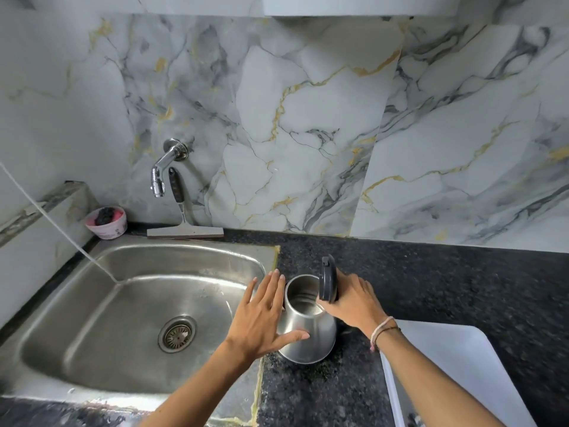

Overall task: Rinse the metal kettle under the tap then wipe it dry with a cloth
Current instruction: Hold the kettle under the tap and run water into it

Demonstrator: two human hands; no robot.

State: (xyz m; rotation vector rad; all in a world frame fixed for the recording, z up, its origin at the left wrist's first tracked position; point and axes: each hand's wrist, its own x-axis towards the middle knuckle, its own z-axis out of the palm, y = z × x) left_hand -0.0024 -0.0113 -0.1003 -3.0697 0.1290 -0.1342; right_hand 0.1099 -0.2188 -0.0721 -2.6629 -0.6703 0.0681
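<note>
Stainless steel kettle (308, 331) stands on the dark granite counter (431, 288), just right of the sink (92, 318), its black lid (327, 280) flipped upright. The right hand (354, 300) is closed around the handle behind the lid. The left hand (264, 315) lies flat, fingers spread, against the kettle's side. Beyond them, the wall tap (160, 177) runs no water and the basin looks dry. Rinsing seems not yet begun; no cloth is clearly visible.
</note>
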